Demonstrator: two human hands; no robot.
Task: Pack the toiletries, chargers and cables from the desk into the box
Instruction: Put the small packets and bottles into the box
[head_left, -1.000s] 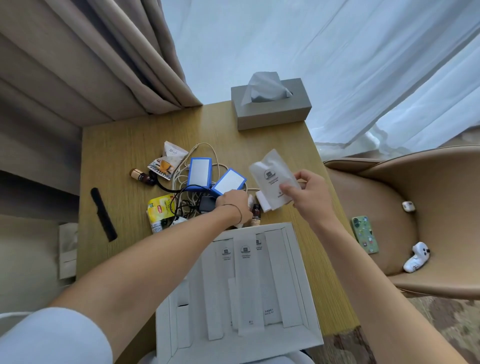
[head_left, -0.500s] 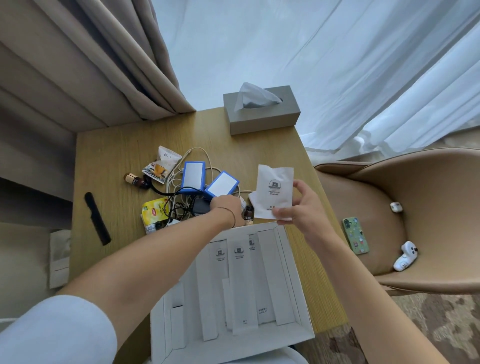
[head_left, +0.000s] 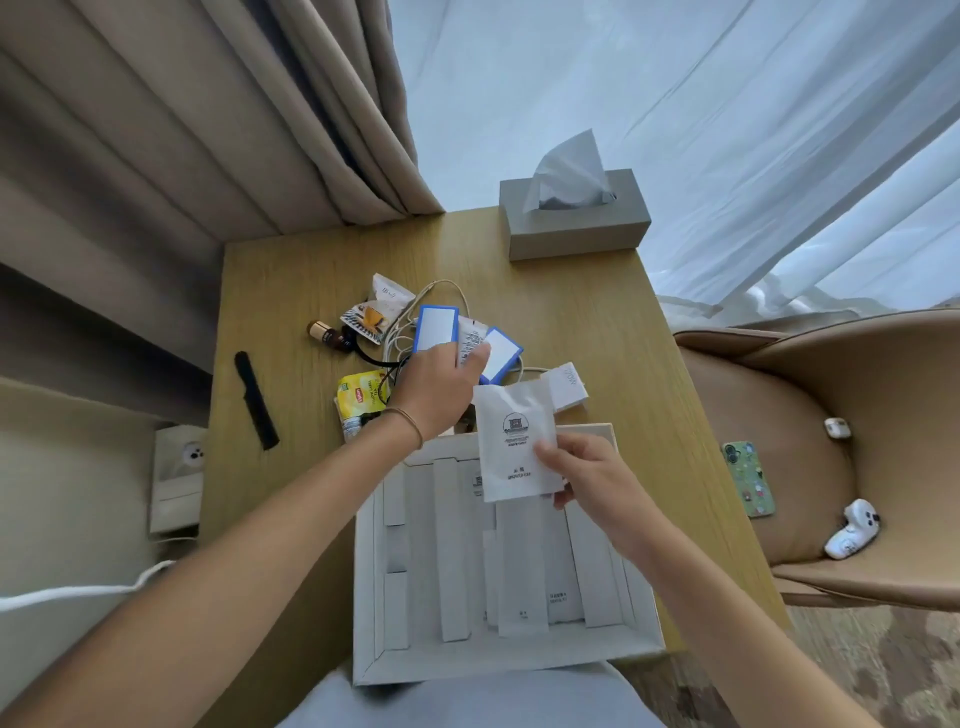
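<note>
Toiletries, chargers and cables are mostly in a heap on the worktop just past the left hand, with a few long white packets already lying in the box. That box sits at the near edge, under both forearms.

Right hand is pinching a flat white sachet by its lower right corner, holding it over the far end of the box. Left hand is out over the pile, fingers curled on a small printed packet between the two blue-edged chargers.

What worries me is the tangle. The white cable and a black lead loop right under the chargers, so lifting one thing could drag the rest and knock the little brown bottle just left of that hand into a roll. The yellow tea sachet sits by the left wrist and could get swept aside too.

The sachet is only held by a corner, so it might flop and land across the packets instead of lying flat. And the box looks like it overhangs the near edge a bit, so pressing down there could tip it.
</note>
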